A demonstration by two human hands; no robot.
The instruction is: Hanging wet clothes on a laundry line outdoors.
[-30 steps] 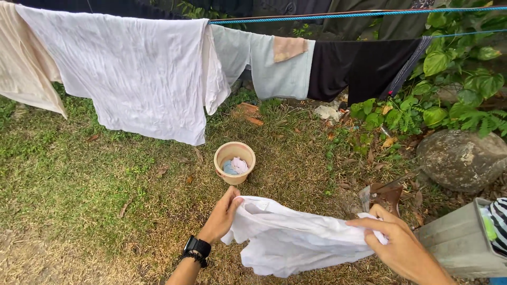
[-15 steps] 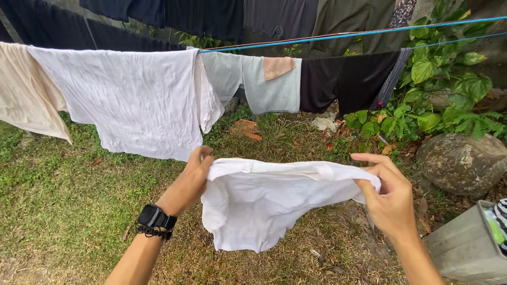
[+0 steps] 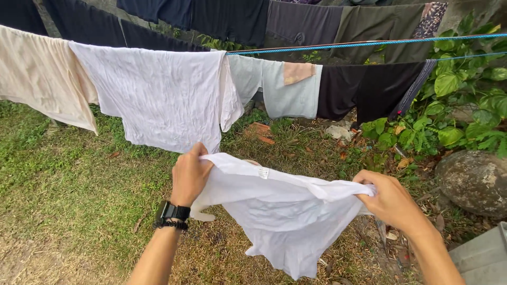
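Both hands hold a white garment stretched out in the air in front of the person, above the grass. The left hand has its grip closed on the garment's upper left edge, fingers curled over the cloth; a black watch and a dark cord bracelet sit on that wrist. The right hand has its grip pinched shut on the upper right edge, the cloth bunched under the fingertips. Between the two hands the top edge runs nearly taut, sloping down a little toward the right, with a small white tag showing near the left end. The rest of the cloth hangs down in a loose, wrinkled fold.

Beyond the hands, a blue clothesline crosses the view. On it hang a cream cloth, a crumpled white shirt, a pale grey-green garment and a black garment. Leafy green plants grow at the right, with a large rock beneath them and the corner of a grey bin at the lower right.
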